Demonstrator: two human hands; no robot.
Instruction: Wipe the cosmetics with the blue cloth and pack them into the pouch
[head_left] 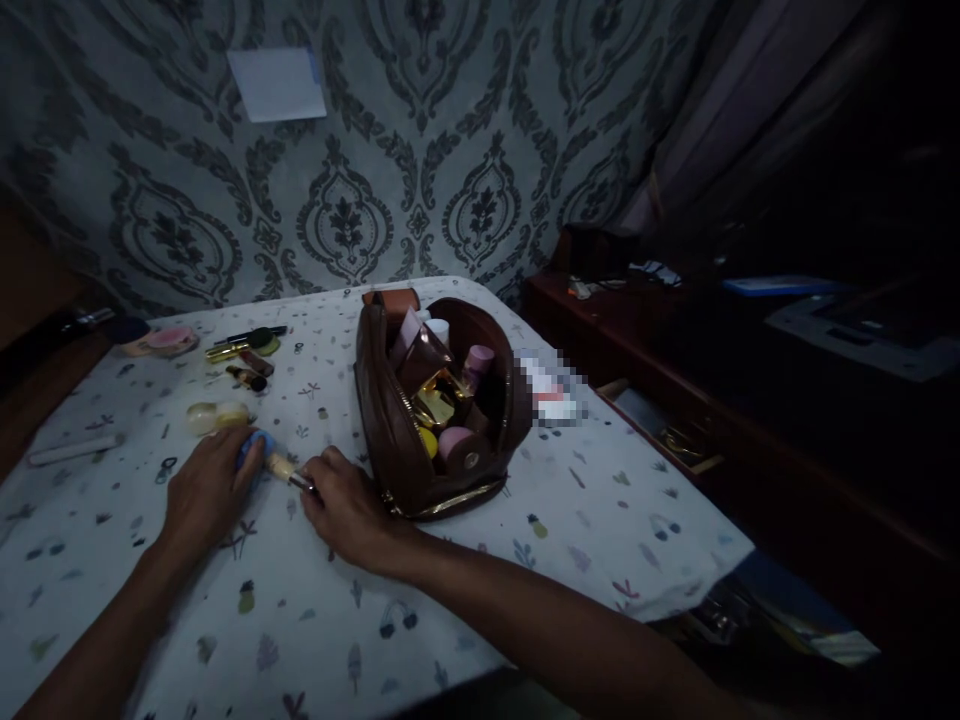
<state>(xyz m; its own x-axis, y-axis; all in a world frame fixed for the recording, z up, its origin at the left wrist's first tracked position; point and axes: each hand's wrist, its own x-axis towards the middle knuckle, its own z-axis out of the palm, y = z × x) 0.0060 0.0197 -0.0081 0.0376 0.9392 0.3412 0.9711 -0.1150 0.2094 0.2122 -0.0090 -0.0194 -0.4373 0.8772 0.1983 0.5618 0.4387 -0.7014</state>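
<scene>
You've got your right hand (341, 505) pinching a makeup brush (282, 467) and your left hand (210, 475) pinching some blue bit (259, 443) at its bristle end, kinda just beside that unzipped brown bag (386, 420).

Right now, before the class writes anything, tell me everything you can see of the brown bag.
The brown bag looks like smooth leather, with gold-toned zip edging and a round metal stud near its front. It stands on the printed tablecloth, its top gaping open to show packed contents, among them a shiny gold item and a pink-capped container. The right hand is close by its near left corner; contact there cannot be told.
</scene>
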